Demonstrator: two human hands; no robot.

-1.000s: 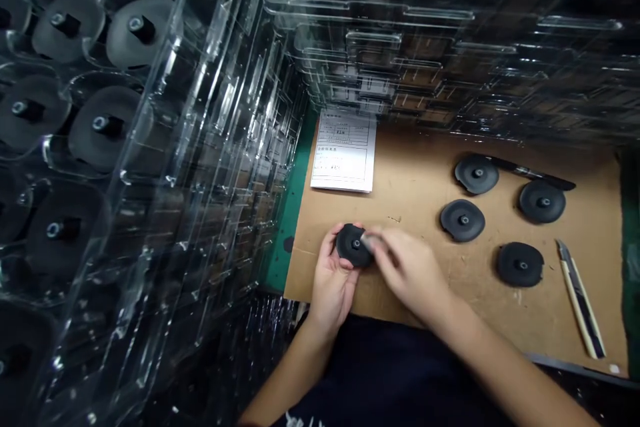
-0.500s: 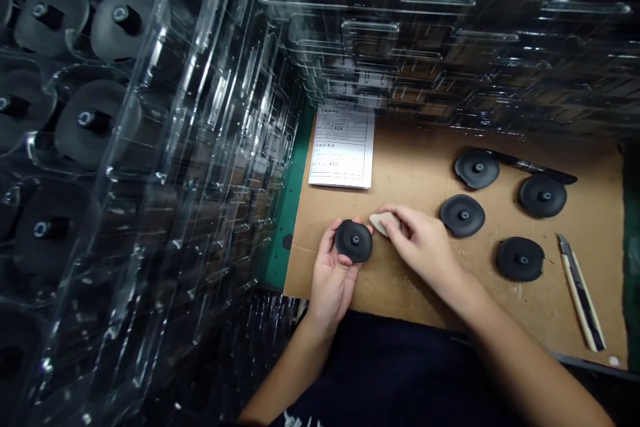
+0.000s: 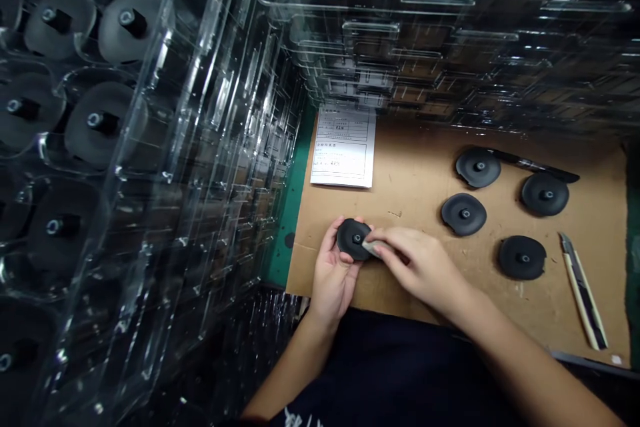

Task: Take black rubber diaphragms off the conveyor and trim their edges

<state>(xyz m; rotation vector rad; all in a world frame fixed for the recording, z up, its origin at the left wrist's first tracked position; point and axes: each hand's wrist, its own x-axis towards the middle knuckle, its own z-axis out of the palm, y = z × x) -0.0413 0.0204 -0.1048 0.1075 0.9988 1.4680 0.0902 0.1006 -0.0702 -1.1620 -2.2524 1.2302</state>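
Left hand: the left hand (image 3: 333,275) lies palm up with its fingers curled, gripping a matte black round disc with a metal-ringed centre (image 3: 353,240) from below.

Right hand: the right hand (image 3: 419,265) is closed in a pinch on a small pale pad (image 3: 371,248), whose material I cannot tell. The pad touches the right edge of the disc.

Held disc: it sits in the left palm, over the near edge of a brown cardboard sheet (image 3: 407,267), face up.

Other discs: four more matte black discs (image 3: 463,214) lie flat on the cardboard to the right, well apart from one another.

Tools: a cream-handled utility knife (image 3: 583,292) lies near the cardboard's right edge. A slim black strip (image 3: 535,164) lies at the far edge, just behind the rear discs.

Paper: a white printed form (image 3: 344,147) lies at the far left corner of the cardboard; its text is too small to read.

Surroundings: stacked clear plastic trays (image 3: 210,147) rise along the left and far sides, their pockets holding black discs with short stems (image 3: 120,33). A green mat (image 3: 293,213) shows beside the cardboard.
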